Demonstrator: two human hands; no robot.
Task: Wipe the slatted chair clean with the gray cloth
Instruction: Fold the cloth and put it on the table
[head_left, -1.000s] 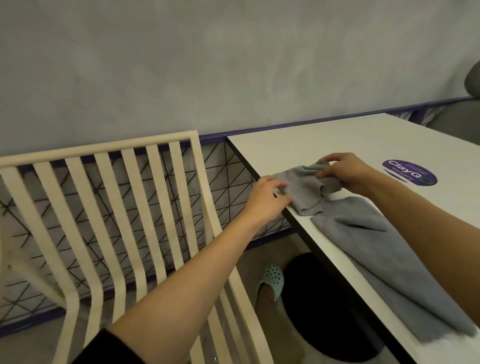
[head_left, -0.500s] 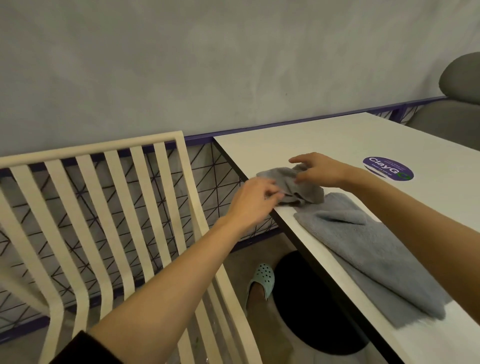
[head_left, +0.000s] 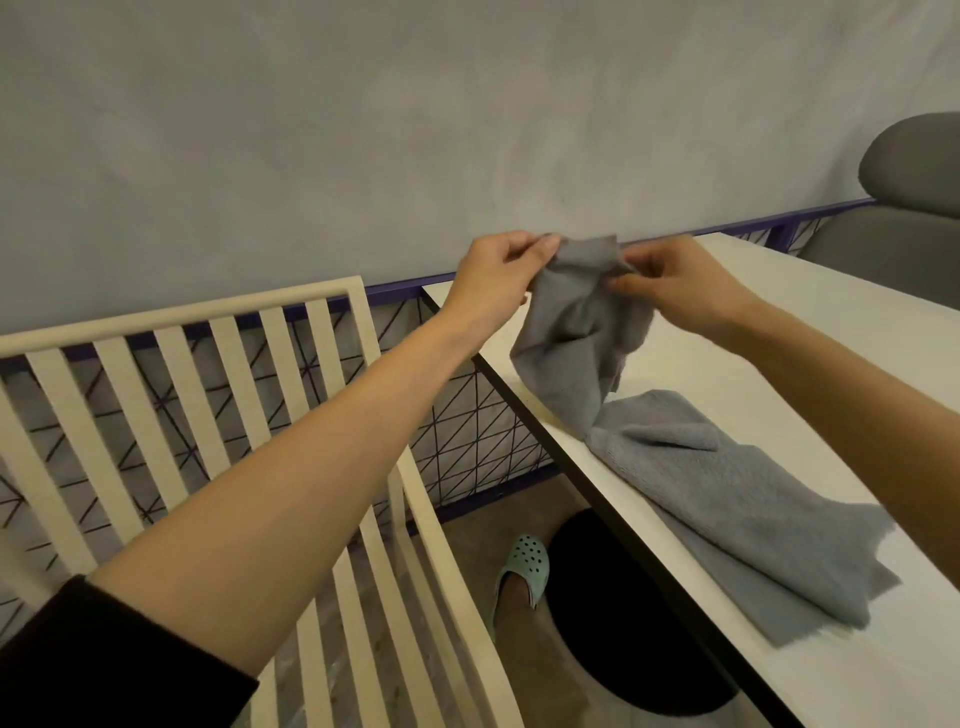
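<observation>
The gray cloth (head_left: 582, 332) hangs in the air between two grips: the left hand (head_left: 498, 283) pinches its upper left corner and the right hand (head_left: 675, 283) pinches the upper right corner, both clenched on the fabric. The two hands are near each other, so the top edge bunches between them and the rest droops in folds. Its lowest tip hangs just above, perhaps touching, a second gray cloth (head_left: 737, 509), which lies spread flat on the white bench (head_left: 831, 353) below and to the right of the grips. So there are two cloths, one held and one lying.

Below and left of the grips stands one slatted chair (head_left: 208, 384), cream-coloured, its back rail against a wire fence (head_left: 467, 415). Beneath the bench edge, one foot in a pale green clog (head_left: 524, 566) rests on the floor beside a black round base (head_left: 623, 613). Far to the right, a gray padded seat (head_left: 904, 208) shows behind the bench.

Half a second ago the held cloth lay crumpled on the bench under both hands; now it is lifted clear and partly opened.
</observation>
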